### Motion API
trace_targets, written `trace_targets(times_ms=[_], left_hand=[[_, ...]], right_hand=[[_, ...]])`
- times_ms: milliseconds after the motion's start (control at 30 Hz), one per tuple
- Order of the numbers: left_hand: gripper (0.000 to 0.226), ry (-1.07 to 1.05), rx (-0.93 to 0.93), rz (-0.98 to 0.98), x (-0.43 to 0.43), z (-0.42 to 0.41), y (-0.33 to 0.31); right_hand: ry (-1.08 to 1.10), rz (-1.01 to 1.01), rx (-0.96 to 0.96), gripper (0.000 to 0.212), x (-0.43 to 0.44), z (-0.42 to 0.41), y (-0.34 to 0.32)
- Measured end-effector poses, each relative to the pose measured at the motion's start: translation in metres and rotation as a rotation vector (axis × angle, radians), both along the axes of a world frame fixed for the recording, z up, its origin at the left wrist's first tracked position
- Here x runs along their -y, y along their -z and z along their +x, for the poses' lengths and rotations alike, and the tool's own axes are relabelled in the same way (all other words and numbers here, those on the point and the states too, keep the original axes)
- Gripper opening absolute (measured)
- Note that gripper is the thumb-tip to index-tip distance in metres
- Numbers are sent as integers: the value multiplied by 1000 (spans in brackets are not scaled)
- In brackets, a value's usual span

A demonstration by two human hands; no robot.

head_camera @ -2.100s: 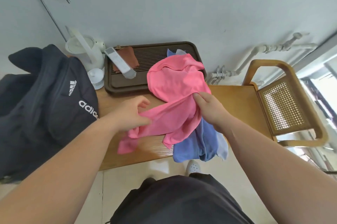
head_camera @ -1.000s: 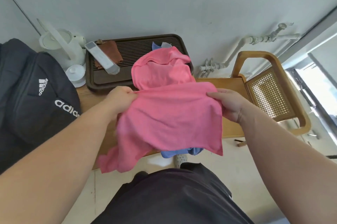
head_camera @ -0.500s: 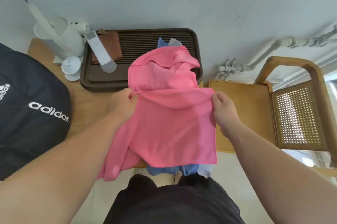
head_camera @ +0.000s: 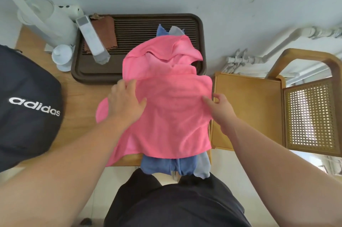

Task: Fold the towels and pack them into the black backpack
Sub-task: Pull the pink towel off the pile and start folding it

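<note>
Head view: pink towel (head_camera: pixel 172 112) centre frame on desk (head_camera: pixel 81 101), long axis up-down frame, atop blue towels (head_camera: pixel 162 166). Your left hand (head_camera: pixel 127 102) flat, fingers spread, pressing left side. Right hand (head_camera: pixel 221 110) at right edge, grip unclear. Black backpack (head_camera: pixel 27 108) far left, nearer left hand.

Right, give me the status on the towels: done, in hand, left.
Done: nothing visible; no folded towel shows, and none shows in the black backpack. In hand: the pink towel lies spread on the table, left hand flat on it, right hand at its right edge. Left: fold it, then the blue towel and pale towel underneath, and pack all.
</note>
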State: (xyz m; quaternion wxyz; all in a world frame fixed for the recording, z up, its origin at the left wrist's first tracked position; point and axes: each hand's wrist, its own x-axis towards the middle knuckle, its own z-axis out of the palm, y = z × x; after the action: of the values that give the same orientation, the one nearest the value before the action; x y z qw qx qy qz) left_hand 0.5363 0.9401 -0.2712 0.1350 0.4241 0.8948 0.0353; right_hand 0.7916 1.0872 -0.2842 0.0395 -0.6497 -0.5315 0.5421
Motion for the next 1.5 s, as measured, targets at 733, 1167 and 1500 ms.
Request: trace_targets(times_ms=[733,1167,1500], left_hand=[[89,301,124,-389,70,77,37],[84,197,183,-502,83,74,27],[45,72,58,-117,105,32,15]], right_hand=[[-482,209,245,15,70,52,40],[-1114,558,531,45,91,71,30],[-971,587,467,50,75,-4,-4]])
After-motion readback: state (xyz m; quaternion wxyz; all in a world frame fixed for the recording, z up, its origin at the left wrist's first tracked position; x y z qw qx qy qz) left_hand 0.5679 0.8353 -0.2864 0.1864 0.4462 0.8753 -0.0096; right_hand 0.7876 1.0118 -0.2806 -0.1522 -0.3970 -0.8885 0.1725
